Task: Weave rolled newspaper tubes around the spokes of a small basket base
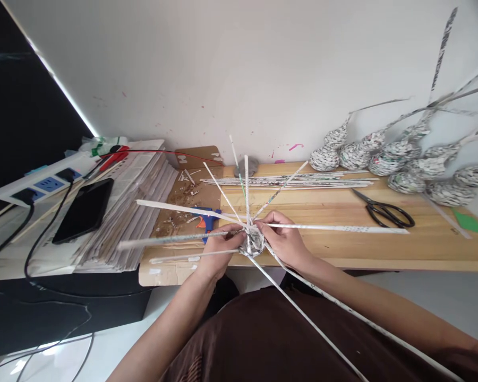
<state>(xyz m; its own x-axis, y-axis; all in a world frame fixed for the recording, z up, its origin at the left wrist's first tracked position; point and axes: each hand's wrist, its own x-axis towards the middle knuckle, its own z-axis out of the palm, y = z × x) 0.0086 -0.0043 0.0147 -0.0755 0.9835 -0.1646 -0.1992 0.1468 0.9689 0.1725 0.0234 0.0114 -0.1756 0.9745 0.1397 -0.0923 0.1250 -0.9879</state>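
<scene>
Currently we see left hand (218, 250) and right hand (284, 239) pinching opposite sides of the paper weave (256, 241), spokes (334, 228) radiating, near side of bench (342, 250); glue gun (210, 218) left, scissors (387, 210) right, woven pieces (324, 158) far right.

My one head-worn camera looks forward and down, close over the lap (258, 334) and bench (334, 252), facing the wall (223, 69).

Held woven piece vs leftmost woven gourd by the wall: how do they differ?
Shape: the held piece is a small rounded base; the gourd has two stacked bulges. The held piece fans out many strips; the gourd trails one from its tip. Both are pale and print-speckled.
</scene>
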